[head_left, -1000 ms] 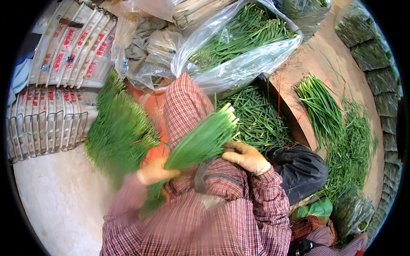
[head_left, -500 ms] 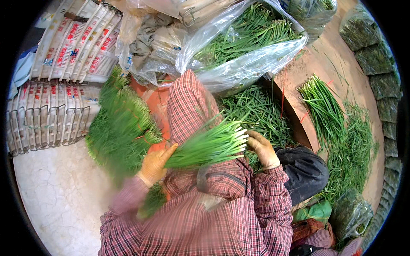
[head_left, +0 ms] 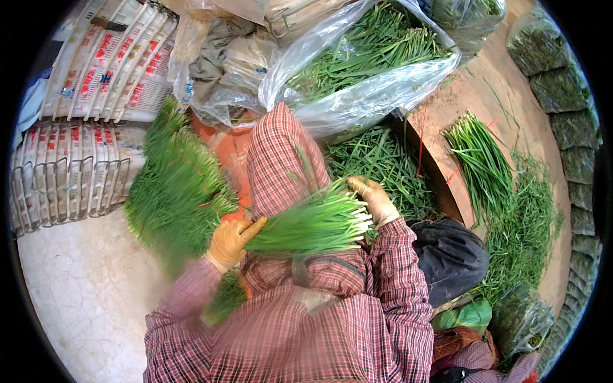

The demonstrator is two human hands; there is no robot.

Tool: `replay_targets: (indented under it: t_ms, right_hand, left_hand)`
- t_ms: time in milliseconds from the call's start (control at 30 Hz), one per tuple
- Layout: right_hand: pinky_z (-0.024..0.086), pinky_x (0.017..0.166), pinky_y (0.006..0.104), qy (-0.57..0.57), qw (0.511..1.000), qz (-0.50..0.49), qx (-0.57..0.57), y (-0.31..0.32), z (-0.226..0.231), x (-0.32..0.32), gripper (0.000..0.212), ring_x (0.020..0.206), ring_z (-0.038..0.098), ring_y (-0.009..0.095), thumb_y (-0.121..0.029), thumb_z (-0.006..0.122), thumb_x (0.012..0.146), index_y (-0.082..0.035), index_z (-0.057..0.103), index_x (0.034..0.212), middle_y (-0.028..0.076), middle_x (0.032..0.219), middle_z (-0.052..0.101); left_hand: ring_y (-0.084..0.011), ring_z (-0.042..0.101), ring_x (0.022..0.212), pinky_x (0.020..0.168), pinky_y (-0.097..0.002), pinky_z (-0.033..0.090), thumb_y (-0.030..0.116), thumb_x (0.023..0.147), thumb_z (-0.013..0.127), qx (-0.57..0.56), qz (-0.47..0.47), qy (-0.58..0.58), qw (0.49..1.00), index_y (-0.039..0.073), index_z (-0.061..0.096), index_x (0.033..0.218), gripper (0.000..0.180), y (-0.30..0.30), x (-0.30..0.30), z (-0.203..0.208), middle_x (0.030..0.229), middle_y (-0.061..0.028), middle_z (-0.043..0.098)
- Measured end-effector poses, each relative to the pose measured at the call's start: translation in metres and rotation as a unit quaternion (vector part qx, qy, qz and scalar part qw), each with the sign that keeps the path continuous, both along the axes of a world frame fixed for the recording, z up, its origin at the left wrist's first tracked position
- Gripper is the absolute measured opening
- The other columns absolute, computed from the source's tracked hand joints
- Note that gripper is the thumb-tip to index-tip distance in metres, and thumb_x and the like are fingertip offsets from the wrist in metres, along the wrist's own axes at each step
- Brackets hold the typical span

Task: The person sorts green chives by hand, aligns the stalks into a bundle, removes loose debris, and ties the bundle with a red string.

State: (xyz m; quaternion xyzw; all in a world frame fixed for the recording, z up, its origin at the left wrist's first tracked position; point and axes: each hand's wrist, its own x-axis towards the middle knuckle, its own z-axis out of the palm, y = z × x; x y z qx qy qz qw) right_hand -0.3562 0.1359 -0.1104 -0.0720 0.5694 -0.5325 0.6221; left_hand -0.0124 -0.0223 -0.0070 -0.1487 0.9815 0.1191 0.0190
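Fingers of the gloved left hand (head_left: pixel 231 244) curl around the leafy end of a green bundle of stalks (head_left: pixel 306 226), thumb laid over the top; how tightly they press is hidden. At the opposite end, fingers of the gloved right hand (head_left: pixel 375 201) are partly bent and touch the upper edge of the pale cut ends, though whether they pinch any stalks cannot be told. The bundle lies sideways over the person's checked lap (head_left: pixel 281 159), pale ends toward the right, some jutting past others.

To handle it well, the left fingers should probably hold firmly enough to keep the stalks together, yet loosely enough that single ones can slide. The right fingers would do best with light, flat taps and small plucks, since these tender leaves could bruise or snap under a hard squeeze.

Left of the lap lies a heap of leafy bundles (head_left: pixel 185 182); beyond the right hand are loose stalks (head_left: pixel 383 163). Farther right sits another bundle, its pale ends upward (head_left: pixel 480 159).
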Motion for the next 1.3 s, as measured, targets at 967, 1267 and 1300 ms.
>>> replay_targets:
  t_ms: [967, 1267, 1300]
  right_hand:
    - [0.056, 0.067, 0.0483, 0.648, 0.727, 0.191, 0.124, 0.024, -0.01, -0.044, 0.023, 0.073, 0.071, 0.038, -0.035, 0.066, 0.091, -0.012, 0.07, 0.093, 0.018, 0.078, 0.071]
    - [0.055, 0.086, 0.04, 0.544, 0.796, 0.152, -0.216, 0.032, 0.095, -0.016, 0.03, 0.098, 0.07, 0.032, -0.021, 0.075, 0.083, -0.007, 0.075, 0.109, 0.016, 0.106, 0.074]
    - [0.055, 0.087, 0.0398, 0.551, 0.786, 0.184, -0.213, 0.027, 0.097, -0.011, 0.03, 0.099, 0.07, 0.031, -0.019, 0.077, 0.082, -0.006, 0.075, 0.11, 0.014, 0.106, 0.074]
  left_hand:
    - [-0.0271, 0.062, 0.08, 0.071, -0.0412, 0.049, -0.003, 0.068, 0.068, 0.029, -0.004, -0.03, 0.999, 0.025, 0.048, 0.153, 0.092, -0.001, -0.006, 0.013, 0.096, -0.0027, 0.063]
    - [-0.0267, 0.062, 0.081, 0.071, -0.0414, 0.049, -0.003, 0.071, 0.069, 0.023, -0.007, 0.002, 1.0, 0.025, 0.048, 0.152, 0.088, 0.002, -0.009, 0.006, 0.093, -0.0033, 0.063]
    - [-0.0267, 0.062, 0.08, 0.071, -0.0413, 0.049, -0.002, 0.071, 0.069, 0.022, -0.01, 0.005, 1.0, 0.026, 0.048, 0.152, 0.088, 0.002, -0.009, 0.006, 0.092, -0.0034, 0.063]
